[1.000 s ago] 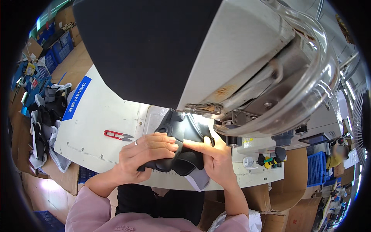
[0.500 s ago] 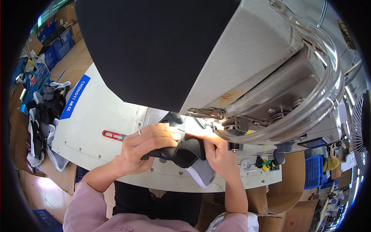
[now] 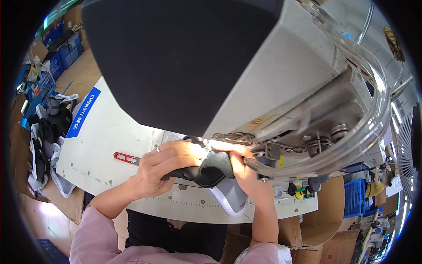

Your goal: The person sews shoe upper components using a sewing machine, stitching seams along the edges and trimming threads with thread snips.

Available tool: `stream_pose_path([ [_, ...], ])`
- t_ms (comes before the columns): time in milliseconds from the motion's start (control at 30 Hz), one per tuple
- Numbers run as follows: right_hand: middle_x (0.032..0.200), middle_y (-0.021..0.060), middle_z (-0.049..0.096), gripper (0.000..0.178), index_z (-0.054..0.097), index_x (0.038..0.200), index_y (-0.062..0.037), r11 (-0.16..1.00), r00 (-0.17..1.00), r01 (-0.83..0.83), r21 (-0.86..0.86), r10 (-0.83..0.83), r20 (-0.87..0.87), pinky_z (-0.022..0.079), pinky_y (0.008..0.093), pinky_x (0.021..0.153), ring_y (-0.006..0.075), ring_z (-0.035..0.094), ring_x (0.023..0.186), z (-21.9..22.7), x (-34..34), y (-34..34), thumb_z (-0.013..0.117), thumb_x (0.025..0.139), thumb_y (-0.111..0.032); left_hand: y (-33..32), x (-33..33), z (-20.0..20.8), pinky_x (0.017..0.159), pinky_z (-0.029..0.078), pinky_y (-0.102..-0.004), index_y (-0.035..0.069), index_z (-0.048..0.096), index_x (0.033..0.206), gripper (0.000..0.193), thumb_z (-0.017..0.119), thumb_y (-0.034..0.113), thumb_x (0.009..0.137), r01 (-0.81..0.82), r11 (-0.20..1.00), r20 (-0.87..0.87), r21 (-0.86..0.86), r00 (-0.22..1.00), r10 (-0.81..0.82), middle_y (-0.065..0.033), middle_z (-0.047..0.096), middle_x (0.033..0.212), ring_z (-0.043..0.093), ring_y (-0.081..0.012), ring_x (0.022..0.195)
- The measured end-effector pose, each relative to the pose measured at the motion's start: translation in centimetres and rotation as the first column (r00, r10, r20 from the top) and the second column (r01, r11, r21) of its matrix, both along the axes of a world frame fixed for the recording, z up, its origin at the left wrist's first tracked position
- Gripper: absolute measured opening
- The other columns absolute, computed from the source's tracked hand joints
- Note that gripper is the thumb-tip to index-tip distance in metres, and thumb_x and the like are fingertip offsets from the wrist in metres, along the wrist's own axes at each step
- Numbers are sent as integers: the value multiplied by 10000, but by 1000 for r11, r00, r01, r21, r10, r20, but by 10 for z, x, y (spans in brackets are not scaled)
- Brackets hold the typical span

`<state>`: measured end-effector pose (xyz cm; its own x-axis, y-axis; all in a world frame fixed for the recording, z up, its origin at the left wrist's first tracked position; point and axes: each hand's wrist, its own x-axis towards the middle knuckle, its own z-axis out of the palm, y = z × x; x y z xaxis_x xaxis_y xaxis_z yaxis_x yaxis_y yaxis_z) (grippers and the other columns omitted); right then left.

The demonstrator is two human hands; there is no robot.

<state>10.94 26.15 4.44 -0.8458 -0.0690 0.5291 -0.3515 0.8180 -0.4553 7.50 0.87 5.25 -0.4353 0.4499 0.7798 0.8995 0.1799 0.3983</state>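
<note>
Under the head of a sewing machine (image 3: 250, 88), my two hands hold a black padded piece with a grey flap (image 3: 217, 165), which looks like a shoe upper. My left hand (image 3: 160, 167), with a ring on one finger, presses its left side, fingers closed over it. My right hand (image 3: 247, 176) grips the right side, its fingertips close to the brightly lit needle area. Glare and the machine head hide the needle and the exact stitching spot. The grey flap hangs toward me over the table's front part. Red-handled thread snips (image 3: 125, 157) lie left of my left hand.
The white machine table (image 3: 105, 145) has a printed scale along its front. Similar black and grey pieces (image 3: 48, 145) are heaped at its left. Bobbins or small spools (image 3: 299, 190) stand at the right. Cardboard boxes (image 3: 325, 220) and a blue crate (image 3: 354, 198) are beyond.
The camera view has shifted slightly, so the machine head sits a little differently in the picture. Both hands keep their hold on the piece, which has barely moved.
</note>
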Motion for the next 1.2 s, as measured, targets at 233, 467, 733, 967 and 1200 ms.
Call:
stream_pose_path([
  [233, 911, 131, 703, 187, 670, 1046, -46, 987, 998, 45, 155, -38, -51, 516, 353, 797, 267, 678, 835, -6, -2, 9, 593, 925, -166, 9, -7, 3, 789, 535, -374, 50, 695, 1026, 540, 531, -151, 552, -67, 997, -13, 26, 998, 67, -99, 687, 974, 615, -304, 1011],
  [467, 746, 123, 648, 119, 638, 820, -6, 989, 996, 90, 117, -91, 5, 463, 381, 626, 275, 601, 668, -3, -7, 3, 594, 878, -100, 4, -9, 1, 817, 529, -375, 40, 692, 1024, 499, 565, -143, 578, -51, 998, 15, -30, 999, 51, -112, 685, 987, 611, -305, 1022],
  [733, 857, 169, 597, 219, 607, 920, 28, 987, 988, 109, 117, -121, 96, 463, 396, 690, 294, 592, 747, -11, -5, 10, 661, 797, -146, 6, -5, 16, 802, 523, -361, 28, 695, 1017, 363, 662, -111, 683, -54, 998, 58, -22, 997, 55, -119, 684, 971, 622, -289, 986],
  [967, 907, 16, 614, 93, 615, 1009, -6, 440, 897, -54, -896, 415, 149, 440, 213, 744, 57, 547, 832, -6, 22, -40, 586, 923, -24, -8, 15, 21, 709, 484, -252, -29, 681, 935, 259, 617, 222, 959, -257, 912, 580, 320, 814, 27, -65, 681, 846, 620, -113, 773],
  [1200, 802, -14, 534, 169, 584, 851, -22, 443, 781, -88, -892, 587, 214, 397, 198, 693, 54, 495, 739, 9, 39, -50, 494, 801, 112, -54, 0, 49, 732, 490, -258, -20, 692, 887, 260, 711, 238, 874, -43, 998, 596, 48, 803, 6, -74, 690, 810, 647, -135, 776],
])
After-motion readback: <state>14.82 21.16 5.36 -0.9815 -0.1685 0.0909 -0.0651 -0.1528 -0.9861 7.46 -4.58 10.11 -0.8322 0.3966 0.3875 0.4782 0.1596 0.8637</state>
